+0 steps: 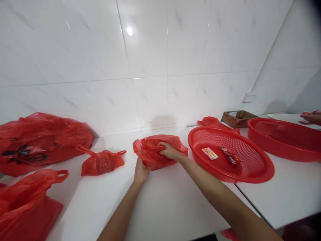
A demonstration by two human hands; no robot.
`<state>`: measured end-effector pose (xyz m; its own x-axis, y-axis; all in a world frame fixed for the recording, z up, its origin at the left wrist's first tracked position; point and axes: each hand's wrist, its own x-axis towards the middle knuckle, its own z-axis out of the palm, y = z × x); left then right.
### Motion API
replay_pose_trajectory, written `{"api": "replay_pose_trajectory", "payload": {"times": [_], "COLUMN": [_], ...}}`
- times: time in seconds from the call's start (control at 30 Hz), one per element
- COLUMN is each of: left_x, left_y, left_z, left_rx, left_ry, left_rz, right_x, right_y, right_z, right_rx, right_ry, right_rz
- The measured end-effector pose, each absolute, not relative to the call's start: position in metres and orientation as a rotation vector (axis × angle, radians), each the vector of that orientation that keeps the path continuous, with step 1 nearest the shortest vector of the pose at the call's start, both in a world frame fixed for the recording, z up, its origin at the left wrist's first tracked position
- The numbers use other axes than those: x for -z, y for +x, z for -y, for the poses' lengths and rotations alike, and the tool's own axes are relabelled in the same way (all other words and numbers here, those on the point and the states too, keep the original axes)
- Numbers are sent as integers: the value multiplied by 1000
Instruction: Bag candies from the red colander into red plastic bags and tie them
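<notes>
A crumpled red plastic bag (156, 164) lies on the white table in front of me, between my two hands. My right hand (170, 150) reaches over its top, with the fingers closed on the gathered plastic. At the lower left side, my left hand (141, 172) grips the edge of the bag, its fingertips partly hidden by the plastic. What the bag contains cannot be seen. Just to the right sits a red perforated plastic basin (260, 162) holding a few small packets (210, 153). A small red bag with handle loops (103, 163) rests to the left.
Large red bags (45, 144) (27, 207) occupy the left side. Behind the basin are another red bag (213, 122) and an open cardboard box (237, 118). A second red basin (283, 144) stands farther right, near another person's hand (313, 118). A tiled wall backs the table.
</notes>
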<state>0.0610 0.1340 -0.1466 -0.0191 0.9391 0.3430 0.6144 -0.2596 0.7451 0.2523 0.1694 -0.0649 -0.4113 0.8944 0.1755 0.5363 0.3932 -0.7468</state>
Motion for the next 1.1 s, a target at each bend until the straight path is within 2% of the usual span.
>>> {"api": "replay_pose_trajectory", "payload": {"times": [0.2,0.37,0.6,0.8,1.0,1.1], "left_x": [144,119,116,116,123,115], "left_y": [42,48,89,121,122,122], "left_z": [-170,-197,-145,-132,-172,-187], "left_rx": [-1084,-1247,-1431,-1103,-851,-784], "left_ry": [1786,1803,2210,2664,2620,2535], "left_rz": [-1843,-1950,-1794,-1530,-1670,-1703], "right_x": [34,24,30,25,-16,-44], "right_y": [284,288,281,270,273,281], "right_z": [-177,-190,-186,-182,-144,-109], "right_rx": [-728,-542,-284,-374,-310,-219], "right_ry": [-1174,-1320,-1517,-1484,-1317,-989], "right_rz": [1853,1828,1782,1909,1771,1556]}}
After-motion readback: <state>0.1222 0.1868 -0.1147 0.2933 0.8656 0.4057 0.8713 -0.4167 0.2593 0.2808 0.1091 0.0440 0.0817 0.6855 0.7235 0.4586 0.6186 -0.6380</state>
